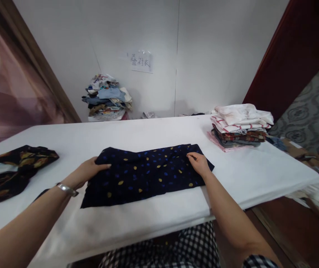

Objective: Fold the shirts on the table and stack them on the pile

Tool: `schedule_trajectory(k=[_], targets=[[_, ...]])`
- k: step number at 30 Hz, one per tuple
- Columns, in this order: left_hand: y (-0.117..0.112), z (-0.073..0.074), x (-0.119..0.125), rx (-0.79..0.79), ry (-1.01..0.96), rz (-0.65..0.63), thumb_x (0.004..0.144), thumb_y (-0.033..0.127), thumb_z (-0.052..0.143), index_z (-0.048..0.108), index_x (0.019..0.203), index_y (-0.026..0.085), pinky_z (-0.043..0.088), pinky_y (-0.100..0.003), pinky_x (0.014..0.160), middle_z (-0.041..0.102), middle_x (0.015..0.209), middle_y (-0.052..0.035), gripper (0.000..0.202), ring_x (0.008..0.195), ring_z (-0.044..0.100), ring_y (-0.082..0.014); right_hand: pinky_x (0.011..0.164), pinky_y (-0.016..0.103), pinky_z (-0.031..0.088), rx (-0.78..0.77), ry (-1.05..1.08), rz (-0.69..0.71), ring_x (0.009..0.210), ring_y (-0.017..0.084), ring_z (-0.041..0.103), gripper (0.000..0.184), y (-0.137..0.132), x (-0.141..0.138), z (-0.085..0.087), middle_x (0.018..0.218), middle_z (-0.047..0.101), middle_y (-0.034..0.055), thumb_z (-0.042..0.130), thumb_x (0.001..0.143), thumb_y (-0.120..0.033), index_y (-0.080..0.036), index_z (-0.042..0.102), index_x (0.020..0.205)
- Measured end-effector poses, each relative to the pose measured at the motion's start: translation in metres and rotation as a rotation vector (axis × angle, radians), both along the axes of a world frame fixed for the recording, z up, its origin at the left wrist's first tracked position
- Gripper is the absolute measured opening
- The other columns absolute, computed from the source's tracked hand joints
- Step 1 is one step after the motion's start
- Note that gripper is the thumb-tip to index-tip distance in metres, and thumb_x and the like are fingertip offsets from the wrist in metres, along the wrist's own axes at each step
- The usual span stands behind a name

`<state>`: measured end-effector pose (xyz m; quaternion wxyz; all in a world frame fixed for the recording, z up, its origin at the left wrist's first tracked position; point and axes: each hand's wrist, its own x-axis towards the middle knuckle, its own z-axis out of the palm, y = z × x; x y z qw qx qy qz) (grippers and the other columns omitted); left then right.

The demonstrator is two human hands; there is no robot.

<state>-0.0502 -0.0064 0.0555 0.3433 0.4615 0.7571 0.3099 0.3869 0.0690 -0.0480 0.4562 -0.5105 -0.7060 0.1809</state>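
A dark navy shirt (151,169) with blue and yellow spots lies on the white-covered table, folded into a long band. At its left end, my left hand (88,171) is closed on the cloth, thumb on top and the other fingers hidden beneath. My right hand (198,163) pinches the fabric near the right end, fingertips pressed together. A corner of the shirt sticks out to the right past that hand. Further left lies a crumpled black garment (17,173) with brown and gold print, apart from both hands.
White cloth covers the table (260,175). At its right rear stands a stack of folded clothes (240,126). Behind the far edge rises a heaped pile of clothes (108,98), below a handwritten sign (142,61) on the wall. Cardboard boxes (296,149) sit beyond the right edge.
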Motion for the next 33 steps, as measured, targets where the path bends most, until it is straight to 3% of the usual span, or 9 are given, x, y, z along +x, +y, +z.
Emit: schedule_trajectory(k=[2,5,8,10,12,16,21,28,33], targets=[[0.003,0.026,0.023,0.015,-0.157,-0.051,0.062,0.038,0.080,0.061,0.098,0.018,0.056,-0.030,0.072,0.073,0.089,-0.0034,0.046,0.085,0.068,-0.0232,0.087,0.037,0.052,-0.015,0.030,0.008,0.089,0.022,0.068,0.026,0.001,0.000,-0.001,0.093,0.074,0.0054,0.052,0.081,-0.033,-0.021,0.073,0.090],[0.011,0.057,0.083,0.112,-0.275,-0.128,0.065,0.040,0.079,0.057,0.114,0.017,0.056,-0.030,0.070,0.070,0.100,-0.0088,0.058,0.084,0.068,-0.0207,0.086,0.038,0.052,-0.026,0.073,0.010,0.088,0.022,0.068,0.026,0.002,0.001,-0.002,0.092,0.074,0.0053,0.053,0.081,-0.034,-0.022,0.073,0.090],[0.021,0.065,0.149,0.167,-0.523,-0.309,0.075,0.038,0.071,0.044,0.131,0.016,0.057,-0.036,0.075,0.065,0.111,-0.0145,0.066,0.086,0.068,-0.0209,0.086,0.038,0.052,-0.016,0.116,-0.002,0.088,0.022,0.068,0.025,0.003,0.002,-0.004,0.092,0.074,0.0055,0.053,0.081,-0.035,-0.021,0.073,0.089],[0.027,0.052,0.177,0.214,-0.555,-0.421,0.079,0.037,0.067,0.041,0.134,0.016,0.055,-0.039,0.085,0.059,0.123,-0.0163,0.065,0.096,0.067,-0.0222,0.084,0.037,0.053,-0.021,0.167,-0.024,0.087,0.022,0.068,0.025,0.004,0.004,-0.005,0.090,0.074,0.0054,0.054,0.081,-0.036,-0.021,0.073,0.089],[0.032,0.028,0.186,0.276,-0.361,-0.456,0.081,0.038,0.063,0.045,0.131,0.017,0.051,-0.040,0.093,0.056,0.129,-0.0149,0.057,0.106,0.062,-0.0238,0.081,0.036,0.054,-0.033,0.222,-0.043,0.085,0.022,0.069,0.026,0.006,0.006,-0.006,0.088,0.074,0.0055,0.055,0.081,-0.036,-0.020,0.072,0.090],[0.034,-0.031,0.167,0.325,0.194,-0.401,0.083,0.045,0.054,0.050,0.129,0.017,0.042,-0.046,0.104,0.053,0.134,-0.0146,0.054,0.121,0.052,-0.0289,0.079,0.035,0.054,-0.048,0.200,-0.042,0.083,0.021,0.069,0.024,0.007,0.007,-0.005,0.088,0.074,0.0050,0.055,0.080,-0.035,-0.021,0.072,0.089],[0.027,-0.079,0.160,0.347,0.458,-0.440,0.086,0.051,0.046,0.045,0.135,0.014,0.026,-0.046,0.115,0.036,0.150,-0.0153,0.061,0.140,0.029,-0.0287,0.077,0.034,0.054,-0.087,0.178,-0.014,0.078,0.019,0.068,0.023,0.006,0.005,-0.002,0.086,0.073,0.0038,0.054,0.080,-0.032,-0.022,0.072,0.091],[0.027,-0.109,0.170,0.340,0.571,-0.427,0.088,0.051,0.042,0.042,0.139,0.010,0.027,-0.048,0.114,0.035,0.151,-0.0163,0.065,0.142,0.025,-0.0305,0.069,0.030,0.053,-0.190,0.209,0.021,0.068,0.015,0.065,0.027,0.001,0.000,-0.001,0.084,0.071,0.0030,0.052,0.081,-0.031,-0.020,0.069,0.098],[0.027,-0.117,0.164,0.429,0.525,-0.400,0.088,0.054,0.041,0.046,0.136,0.013,0.030,-0.049,0.112,0.037,0.150,-0.0159,0.063,0.141,0.028,-0.0313,0.073,0.031,0.051,-0.319,0.024,0.073,0.071,0.016,0.064,0.048,-0.023,-0.013,0.015,0.081,0.069,0.0024,0.053,0.086,-0.039,-0.020,0.054,0.131]])
